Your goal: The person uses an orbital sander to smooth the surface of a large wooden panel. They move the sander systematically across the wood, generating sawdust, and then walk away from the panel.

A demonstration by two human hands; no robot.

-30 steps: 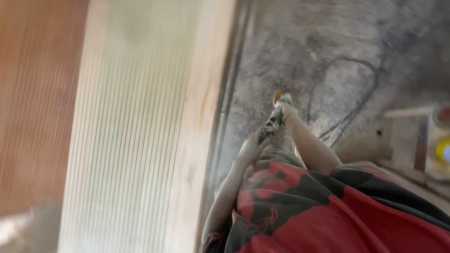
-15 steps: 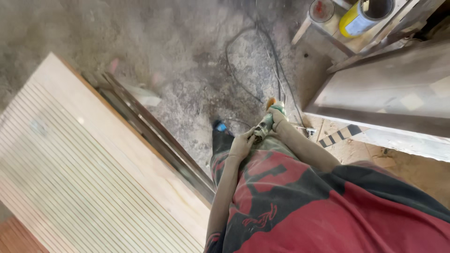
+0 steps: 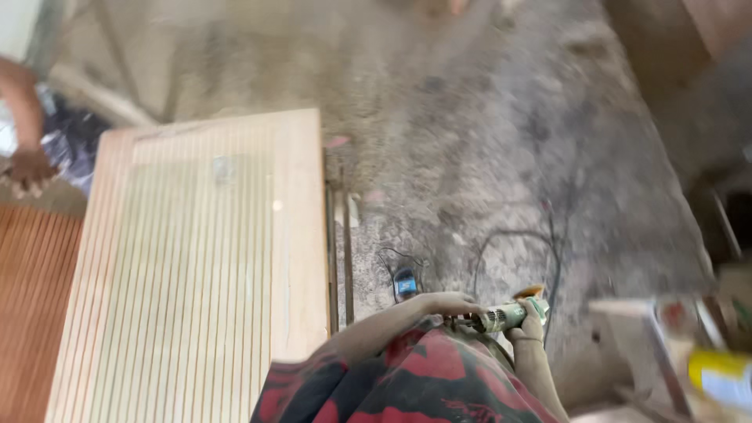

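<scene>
Seen from above, the right hand [image 3: 528, 323] wraps its fingers around a grinder [image 3: 501, 316] held in front of the waist, while the left hand [image 3: 448, 303] pinches its rear end. A ribbed wooden panel [image 3: 196, 266] lies to the left; another person's hand [image 3: 30, 168] rests beyond its far corner.

A small green-grey angle grinder [image 3: 501, 316] lies roughly level between both hands, its orange-edged disc end just above the right hand [image 3: 529, 325], its tail at the left hand [image 3: 450, 304].
</scene>
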